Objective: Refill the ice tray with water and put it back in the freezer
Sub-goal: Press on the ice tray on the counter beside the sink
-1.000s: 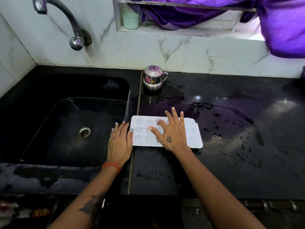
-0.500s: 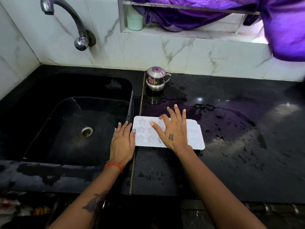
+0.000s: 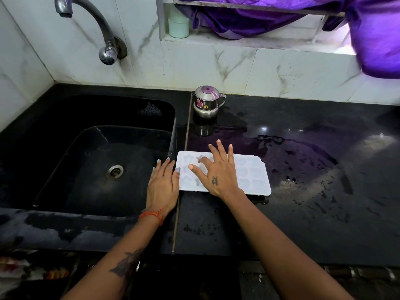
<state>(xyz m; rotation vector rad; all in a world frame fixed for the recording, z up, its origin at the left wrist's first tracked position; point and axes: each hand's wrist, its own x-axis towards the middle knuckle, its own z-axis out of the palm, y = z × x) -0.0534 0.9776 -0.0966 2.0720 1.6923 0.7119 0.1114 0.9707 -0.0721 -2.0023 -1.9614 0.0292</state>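
A white ice tray with star- and heart-shaped cells lies flat on the wet black counter, just right of the sink. My right hand rests palm down on the tray's left half, fingers spread, covering several cells. My left hand lies flat beside the tray's left edge, on the strip between sink and counter, its thumb touching the tray's side. Neither hand grips the tray. Whether the cells hold water cannot be made out.
The black sink with its drain lies to the left, under a curved metal tap on the tiled wall. A small steel pot stands behind the tray. Purple cloth hangs over the window ledge, beside a pale cup.
Both hands stay in place on and beside the tray. The fingers of my right hand have shifted slightly over the cells. The tray has not visibly moved.
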